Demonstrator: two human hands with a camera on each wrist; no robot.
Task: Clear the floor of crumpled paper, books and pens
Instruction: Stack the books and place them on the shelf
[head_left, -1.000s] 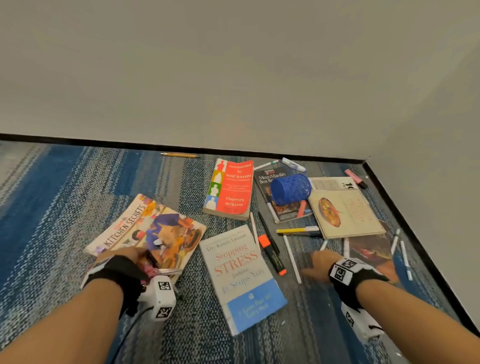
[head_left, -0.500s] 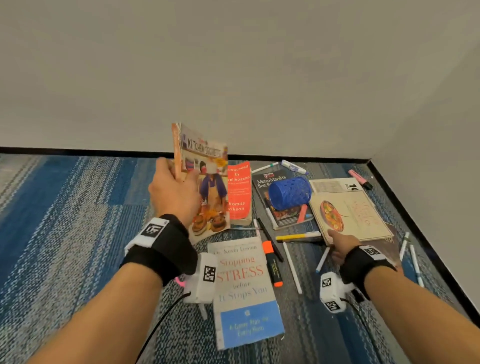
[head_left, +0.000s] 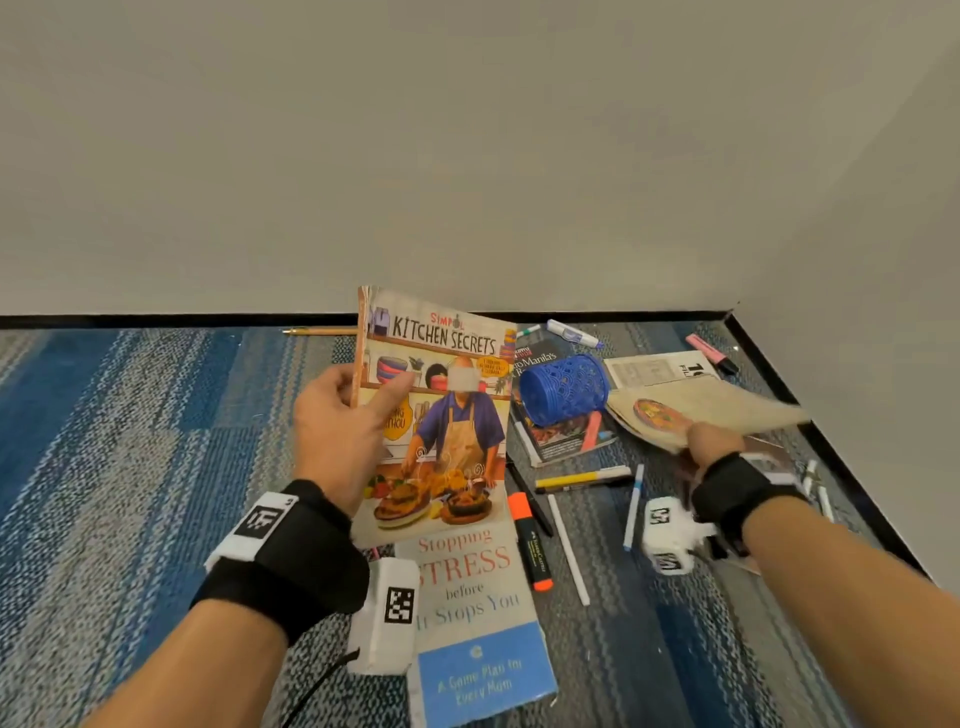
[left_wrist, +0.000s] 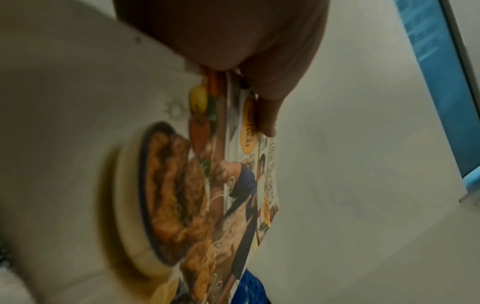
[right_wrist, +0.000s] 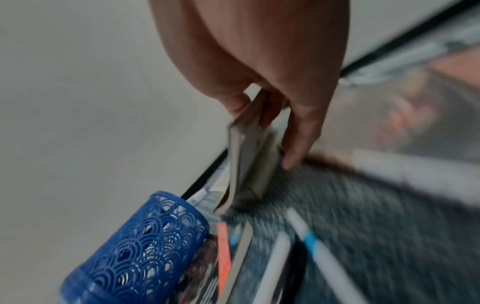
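Right wrist view alone shows fingers (right_wrist: 298, 144) pinching the beige book (right_wrist: 249, 156).

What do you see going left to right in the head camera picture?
Left hand → Kitchen Secrets book → blue pen holder → cookbook lifted by right hand → pink highlighter.

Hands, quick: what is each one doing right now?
Left hand: grips the Kitchen Secrets cookbook, held upright.
Right hand: grips a beige book, lifting its edge.

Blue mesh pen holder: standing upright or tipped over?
Tipped over. The blue mesh pen holder lies on its side across a book on the carpet.
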